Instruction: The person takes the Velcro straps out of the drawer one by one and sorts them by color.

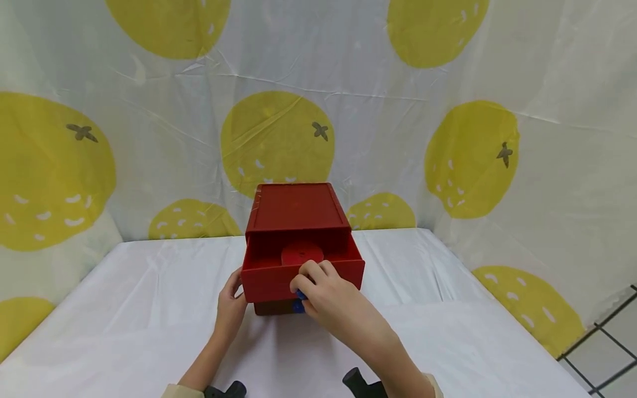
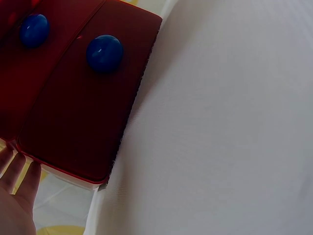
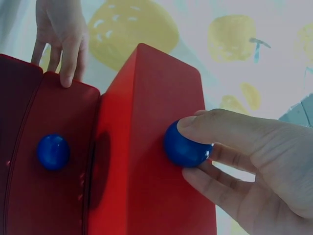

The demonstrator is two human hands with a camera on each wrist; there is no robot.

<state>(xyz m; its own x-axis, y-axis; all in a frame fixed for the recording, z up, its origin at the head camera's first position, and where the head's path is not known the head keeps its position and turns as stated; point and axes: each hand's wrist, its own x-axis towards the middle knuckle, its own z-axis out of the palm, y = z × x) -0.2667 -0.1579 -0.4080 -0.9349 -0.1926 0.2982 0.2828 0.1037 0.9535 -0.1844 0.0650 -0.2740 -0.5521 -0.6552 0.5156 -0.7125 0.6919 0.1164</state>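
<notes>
A small red drawer cabinet (image 1: 298,205) stands on the white cloth, its top drawer (image 1: 269,286) pulled out towards me. Inside that drawer lies a red round piece (image 1: 302,252), partly hidden by the drawer front. My right hand (image 1: 343,304) pinches the drawer's blue knob (image 3: 183,149) between thumb and fingers. My left hand (image 1: 231,312) touches the cabinet's left side with its fingers nearly straight, as the right wrist view also shows. Lower drawers carry blue knobs of their own, one (image 3: 54,152) in the right wrist view and another (image 2: 104,54) in the left wrist view.
White cloth (image 1: 448,331) covers the table. Behind it hangs a pale curtain (image 1: 368,138) printed with yellow fruit. A black wire grid (image 1: 599,327) stands at the lower right. Two dark camera mounts, left (image 1: 229,390) and right (image 1: 365,386), show near my wrists.
</notes>
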